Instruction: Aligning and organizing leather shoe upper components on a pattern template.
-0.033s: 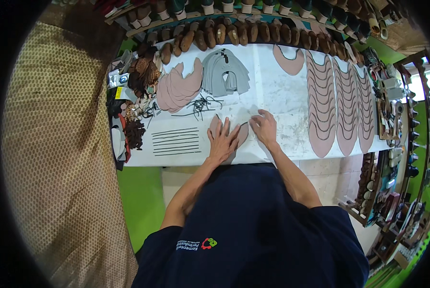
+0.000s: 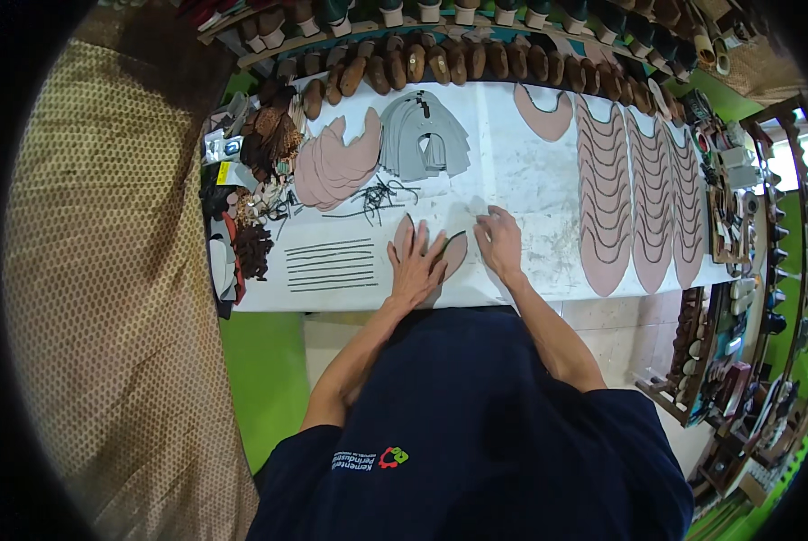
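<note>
My left hand [image 2: 414,272] lies with its fingers spread on a pinkish, curved shoe-upper piece [image 2: 456,257] near the table's front edge. The palm and fingers hide the middle of this piece; its two pointed ends show on either side. A thin dark line runs along the inner edge of its right end. To the right of that end, my right hand [image 2: 501,243] hovers or rests lightly just above the table, apart from the piece. Its fingers are bent and somewhat apart, with nothing visible in them. Thin black strips [image 2: 331,266] lie in neat rows left of my left hand.
Behind my hands lie a tangle of black strips [image 2: 381,200], a pink pile of upper pieces [image 2: 336,167] and a grey pile [image 2: 422,135]. Overlapping pink pieces [image 2: 606,257] form columns at right on the white table [image 2: 530,180]. Brown shoe lasts [image 2: 476,63] line the back.
My right hand has drawn slightly right, away from the right end of the upper piece, baring more of its dark-lined edge. My left hand has stayed nearly in place.
</note>
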